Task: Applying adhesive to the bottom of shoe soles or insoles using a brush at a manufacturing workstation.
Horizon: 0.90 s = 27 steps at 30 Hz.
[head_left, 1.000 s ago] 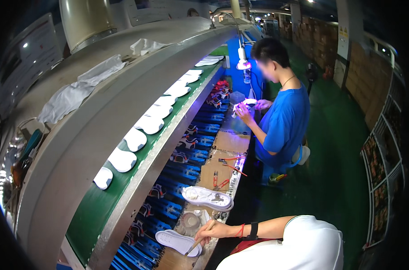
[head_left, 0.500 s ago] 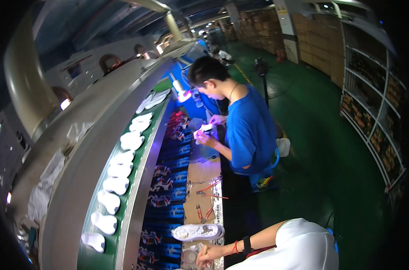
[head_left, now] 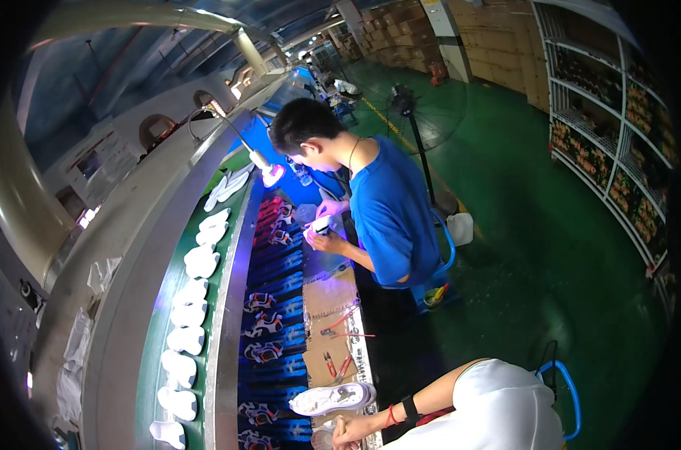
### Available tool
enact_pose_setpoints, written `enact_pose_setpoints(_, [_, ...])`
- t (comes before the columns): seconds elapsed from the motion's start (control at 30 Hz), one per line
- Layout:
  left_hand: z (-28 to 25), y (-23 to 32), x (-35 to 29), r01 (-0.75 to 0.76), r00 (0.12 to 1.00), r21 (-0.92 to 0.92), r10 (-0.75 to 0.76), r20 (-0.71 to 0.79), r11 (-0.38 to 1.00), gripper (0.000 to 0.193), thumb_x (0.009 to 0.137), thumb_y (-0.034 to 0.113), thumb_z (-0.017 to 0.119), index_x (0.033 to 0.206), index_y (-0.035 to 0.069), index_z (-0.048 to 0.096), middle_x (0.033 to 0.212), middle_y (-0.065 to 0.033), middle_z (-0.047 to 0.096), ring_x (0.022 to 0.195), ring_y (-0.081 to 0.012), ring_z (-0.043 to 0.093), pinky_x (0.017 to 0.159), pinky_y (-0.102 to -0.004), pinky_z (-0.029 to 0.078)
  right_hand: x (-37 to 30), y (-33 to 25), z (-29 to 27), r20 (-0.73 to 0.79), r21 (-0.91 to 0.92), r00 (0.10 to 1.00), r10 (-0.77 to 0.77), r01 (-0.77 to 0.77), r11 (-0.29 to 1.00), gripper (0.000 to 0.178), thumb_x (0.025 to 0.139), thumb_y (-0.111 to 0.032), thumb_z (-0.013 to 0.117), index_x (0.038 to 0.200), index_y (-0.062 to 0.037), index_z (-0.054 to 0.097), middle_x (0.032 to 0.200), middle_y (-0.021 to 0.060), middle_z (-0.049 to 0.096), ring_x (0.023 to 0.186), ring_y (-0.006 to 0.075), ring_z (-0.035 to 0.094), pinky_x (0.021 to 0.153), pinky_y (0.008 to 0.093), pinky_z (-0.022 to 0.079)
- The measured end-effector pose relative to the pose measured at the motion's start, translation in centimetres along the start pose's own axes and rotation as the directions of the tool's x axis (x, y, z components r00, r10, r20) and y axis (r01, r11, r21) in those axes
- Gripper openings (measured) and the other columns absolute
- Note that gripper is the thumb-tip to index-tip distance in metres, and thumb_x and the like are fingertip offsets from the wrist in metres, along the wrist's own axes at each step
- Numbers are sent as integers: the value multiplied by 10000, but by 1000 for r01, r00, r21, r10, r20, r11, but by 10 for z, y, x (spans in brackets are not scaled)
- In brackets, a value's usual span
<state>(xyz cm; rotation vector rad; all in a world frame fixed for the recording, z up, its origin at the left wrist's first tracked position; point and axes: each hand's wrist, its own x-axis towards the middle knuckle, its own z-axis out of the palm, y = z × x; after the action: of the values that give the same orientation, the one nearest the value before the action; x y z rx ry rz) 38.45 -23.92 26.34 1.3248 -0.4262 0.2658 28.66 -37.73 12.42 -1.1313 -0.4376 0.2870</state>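
At the lower edge, my right hand [head_left: 349, 430], with a red bracelet and a dark wrist strap, is closed round a thin tan stick-like handle [head_left: 340, 426]; its far end is hidden. A white shoe sole [head_left: 329, 400] lies on the bench just beyond the hand. Beside the fingers sits a pale round dish [head_left: 323, 436], partly cut off. Farther along the bench are red-handled pliers [head_left: 338, 367] on cardboard [head_left: 319, 365]. My left hand does not show.
White sole-shaped pieces [head_left: 179, 369] line a green conveyor [head_left: 157, 337] on the left. Shoe uppers [head_left: 264, 351] lie on a lower blue level. A co-worker in blue [head_left: 389, 214] handles a white shoe part under a lamp [head_left: 273, 174]. A fan and shelving [head_left: 618, 142] stand right.
The view has shifted, so the co-worker and shelving appear farther left. The pieces on the conveyor sit lower in the picture. My right hand remains by the sole, still closed.
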Motion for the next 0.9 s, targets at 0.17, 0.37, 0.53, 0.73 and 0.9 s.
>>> enact_pose_setpoints(0.17, [-20,-7,-19,22,997,3,-22,-71,1000,552,772,-3,608,1262,-40,357,1163,-155,498,1062,-238,509,930,-373,414,1,-34,13,-1,-124,983,186,-184,975,251,855,-177,516,842,12,681,672,80,667,513,99,597,470,205,467])
enact_pose_setpoints(0.37, [-57,-4,-79,89,967,21,-81,-239,996,552,767,-16,606,1259,-45,357,1161,-156,501,1063,-240,512,936,-375,413,6,-56,16,8,-74,972,234,-232,970,236,871,-141,528,926,38,673,742,111,678,577,97,614,519,209,491])
enact_pose_setpoints(0.53, [-94,16,-177,179,872,55,-133,-472,982,552,763,-27,604,1256,-50,357,1159,-157,504,1064,-242,514,941,-376,412,11,-85,27,32,-39,968,248,-247,968,223,908,-138,535,959,36,664,825,116,680,690,137,654,623,226,525])
enact_pose_setpoints(0.73, [-97,71,-222,379,766,296,-118,-632,877,528,770,-88,582,1251,-33,371,1155,-121,505,1053,-202,518,932,-323,409,23,-133,43,14,-121,990,143,-141,983,214,907,-91,511,950,58,658,810,132,678,714,148,662,644,242,539])
enact_pose_setpoints(0.9, [-78,77,-185,301,773,266,-70,-630,916,505,785,-85,586,1239,-29,371,1164,-114,489,1073,-192,507,934,-314,405,32,-133,50,9,-162,985,174,-170,972,197,885,-54,523,915,79,665,785,164,672,680,177,667,617,236,538])
